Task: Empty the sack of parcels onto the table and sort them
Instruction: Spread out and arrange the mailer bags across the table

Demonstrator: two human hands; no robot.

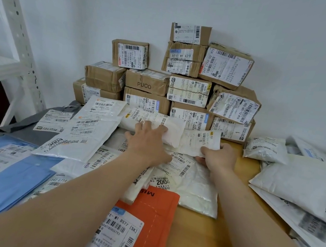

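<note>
Soft white parcel bags lie spread over the wooden table (190,238). My left hand (147,142) rests with spread fingers on a white padded parcel (174,132) in the middle. My right hand (219,155) pinches the near edge of a small white labelled parcel (199,140) right beside it. Under both hands lies a flat white bag (193,182) marked 507 PB02. An orange mailer (154,220) and a blue mailer (4,176) lie nearer to me. No sack is in view.
Brown cardboard boxes (183,88) are stacked against the white wall at the back. More white bags (300,184) are piled at the right. A grey bag (36,124) and a white metal shelf rack (6,55) stand at the left.
</note>
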